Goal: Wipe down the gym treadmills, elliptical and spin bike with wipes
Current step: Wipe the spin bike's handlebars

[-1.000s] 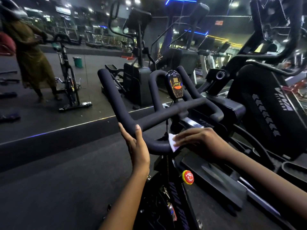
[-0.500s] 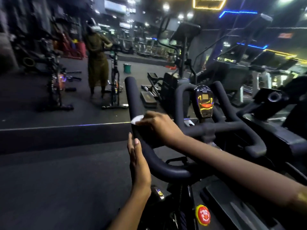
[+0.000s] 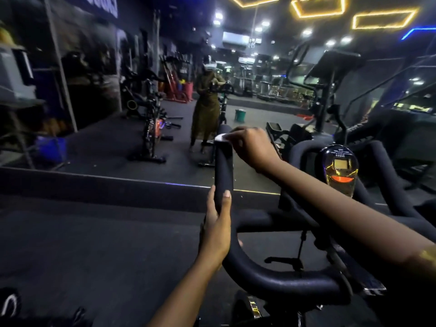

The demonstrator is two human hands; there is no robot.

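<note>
1. Right hand (image 3: 251, 149) pinches white wipe (image 3: 221, 137) at far tip of spin bike's left handlebar horn (image 3: 223, 171).
2. Left hand (image 3: 218, 223) grips horn nearer, its long axis running away from the person.

Left forearm (image 3: 188, 279) bare to the frame edge at 6 o'clock, short-trimmed thumbnail (image 3: 227, 193) on the left grip (image 3: 215, 232), right forearm (image 3: 342, 208) bare up to a gold-olive sleeve hem (image 3: 427, 256) at 4 o'clock
</note>
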